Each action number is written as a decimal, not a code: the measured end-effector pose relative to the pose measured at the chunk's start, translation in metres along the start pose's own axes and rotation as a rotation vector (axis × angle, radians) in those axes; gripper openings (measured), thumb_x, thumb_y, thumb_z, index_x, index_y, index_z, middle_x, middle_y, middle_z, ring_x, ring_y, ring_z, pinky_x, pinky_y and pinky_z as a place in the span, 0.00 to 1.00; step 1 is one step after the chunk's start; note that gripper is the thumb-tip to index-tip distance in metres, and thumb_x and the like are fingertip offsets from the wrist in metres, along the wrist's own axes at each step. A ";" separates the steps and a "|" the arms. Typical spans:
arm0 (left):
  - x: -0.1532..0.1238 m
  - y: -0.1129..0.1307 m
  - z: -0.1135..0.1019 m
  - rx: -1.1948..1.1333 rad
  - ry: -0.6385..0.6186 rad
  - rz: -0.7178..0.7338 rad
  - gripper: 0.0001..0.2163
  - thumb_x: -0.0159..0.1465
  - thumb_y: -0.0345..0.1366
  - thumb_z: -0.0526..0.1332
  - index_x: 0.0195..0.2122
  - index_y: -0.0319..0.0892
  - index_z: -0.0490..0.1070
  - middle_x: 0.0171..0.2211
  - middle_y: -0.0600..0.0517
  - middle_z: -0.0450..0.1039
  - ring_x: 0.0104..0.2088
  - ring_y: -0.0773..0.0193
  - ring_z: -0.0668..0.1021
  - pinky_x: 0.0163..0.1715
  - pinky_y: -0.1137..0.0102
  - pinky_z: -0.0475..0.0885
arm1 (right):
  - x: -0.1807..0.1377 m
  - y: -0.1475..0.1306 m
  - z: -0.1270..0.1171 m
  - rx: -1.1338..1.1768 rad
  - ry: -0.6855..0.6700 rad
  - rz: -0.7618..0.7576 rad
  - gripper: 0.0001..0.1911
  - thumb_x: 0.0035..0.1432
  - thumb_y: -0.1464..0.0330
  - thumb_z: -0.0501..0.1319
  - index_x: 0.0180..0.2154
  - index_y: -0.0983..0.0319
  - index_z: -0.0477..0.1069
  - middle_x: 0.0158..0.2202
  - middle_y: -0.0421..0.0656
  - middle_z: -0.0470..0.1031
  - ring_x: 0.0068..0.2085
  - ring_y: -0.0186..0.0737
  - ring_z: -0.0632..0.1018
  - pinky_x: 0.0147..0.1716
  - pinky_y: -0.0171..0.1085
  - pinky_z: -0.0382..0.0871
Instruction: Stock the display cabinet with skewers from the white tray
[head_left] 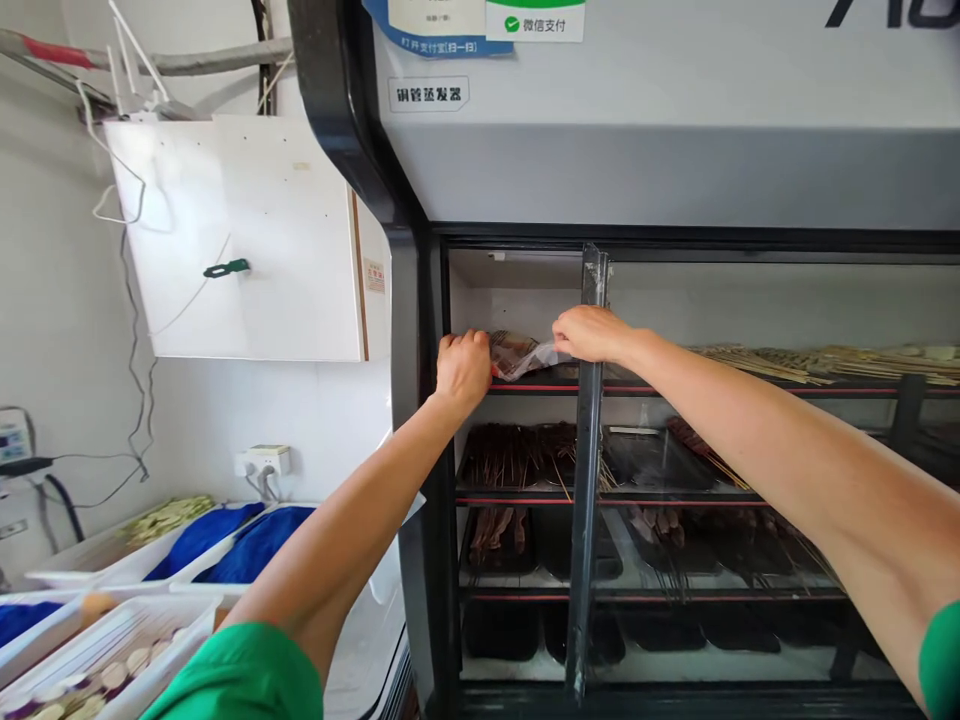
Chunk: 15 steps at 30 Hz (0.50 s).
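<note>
While both hands pinch the clear plastic bag (521,353) on the top shelf (540,386) of the display fridge (675,180), left hand (463,367) closed on its nine o'clock end and right hand (592,333) on its three o'clock end, thin film could tear or snag on the sliding door's edge (589,470), spilling onto the skewers (525,455) at six o'clock. Stickers at twelve o'clock read "微信支付" and "铜管蒸发器".
</note>
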<state>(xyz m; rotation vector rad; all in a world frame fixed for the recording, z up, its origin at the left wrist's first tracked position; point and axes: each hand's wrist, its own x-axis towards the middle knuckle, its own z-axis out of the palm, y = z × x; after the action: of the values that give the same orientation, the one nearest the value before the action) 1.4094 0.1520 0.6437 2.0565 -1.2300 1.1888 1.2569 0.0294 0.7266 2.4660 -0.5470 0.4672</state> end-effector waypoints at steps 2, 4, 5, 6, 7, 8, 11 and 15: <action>-0.012 0.019 -0.001 -0.231 0.148 -0.079 0.10 0.60 0.25 0.57 0.40 0.38 0.75 0.40 0.42 0.79 0.44 0.52 0.78 0.47 0.62 0.70 | 0.005 -0.006 -0.003 0.176 0.013 0.064 0.12 0.63 0.64 0.63 0.38 0.67 0.79 0.38 0.50 0.80 0.40 0.44 0.79 0.36 0.35 0.69; -0.024 0.038 0.006 -0.600 0.025 -0.214 0.05 0.62 0.31 0.59 0.32 0.40 0.74 0.31 0.46 0.78 0.34 0.57 0.79 0.37 0.65 0.72 | 0.010 -0.010 -0.004 0.411 -0.066 0.099 0.13 0.63 0.63 0.63 0.35 0.68 0.78 0.31 0.48 0.79 0.34 0.39 0.79 0.34 0.33 0.70; -0.028 0.047 0.012 -0.809 -0.104 -0.291 0.07 0.63 0.33 0.60 0.29 0.40 0.74 0.27 0.48 0.77 0.29 0.60 0.78 0.32 0.67 0.72 | 0.012 -0.011 -0.004 0.543 -0.131 0.100 0.14 0.65 0.64 0.61 0.33 0.69 0.77 0.29 0.46 0.78 0.31 0.37 0.79 0.33 0.32 0.71; -0.031 0.054 0.020 -1.009 -0.220 -0.362 0.08 0.64 0.35 0.61 0.29 0.39 0.74 0.26 0.49 0.76 0.26 0.62 0.77 0.29 0.69 0.71 | 0.012 -0.011 -0.003 0.663 -0.199 0.091 0.14 0.66 0.66 0.59 0.32 0.69 0.77 0.27 0.45 0.78 0.29 0.35 0.79 0.32 0.31 0.72; -0.032 0.061 0.028 -1.186 -0.291 -0.423 0.07 0.63 0.36 0.62 0.31 0.39 0.74 0.26 0.49 0.77 0.26 0.64 0.77 0.27 0.71 0.71 | 0.012 -0.009 -0.001 0.750 -0.256 0.075 0.13 0.66 0.70 0.58 0.31 0.69 0.77 0.26 0.45 0.77 0.29 0.34 0.79 0.32 0.30 0.73; -0.032 0.067 0.036 -1.326 -0.302 -0.474 0.06 0.63 0.36 0.65 0.35 0.38 0.75 0.29 0.49 0.78 0.28 0.64 0.78 0.27 0.72 0.72 | 0.011 -0.007 0.000 0.796 -0.297 0.053 0.11 0.64 0.73 0.58 0.31 0.69 0.77 0.25 0.43 0.78 0.29 0.34 0.79 0.33 0.30 0.74; -0.027 0.080 0.050 -1.517 -0.146 -0.581 0.12 0.58 0.36 0.71 0.41 0.38 0.75 0.34 0.49 0.79 0.33 0.63 0.80 0.29 0.73 0.75 | 0.006 0.003 0.005 0.776 -0.346 -0.036 0.09 0.53 0.82 0.62 0.33 0.67 0.79 0.26 0.40 0.79 0.33 0.36 0.81 0.36 0.30 0.75; -0.021 0.096 0.049 -1.599 -0.015 -0.698 0.04 0.64 0.28 0.63 0.31 0.36 0.74 0.26 0.50 0.77 0.28 0.65 0.80 0.33 0.70 0.77 | 0.001 0.014 0.007 0.747 -0.322 -0.117 0.14 0.52 0.83 0.61 0.38 0.66 0.81 0.29 0.40 0.81 0.37 0.37 0.82 0.37 0.29 0.74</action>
<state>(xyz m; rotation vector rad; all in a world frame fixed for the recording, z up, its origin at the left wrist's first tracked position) 1.3427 0.0784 0.5964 0.9824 -0.7787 -0.2398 1.2524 0.0148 0.7277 3.3047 -0.3876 0.2478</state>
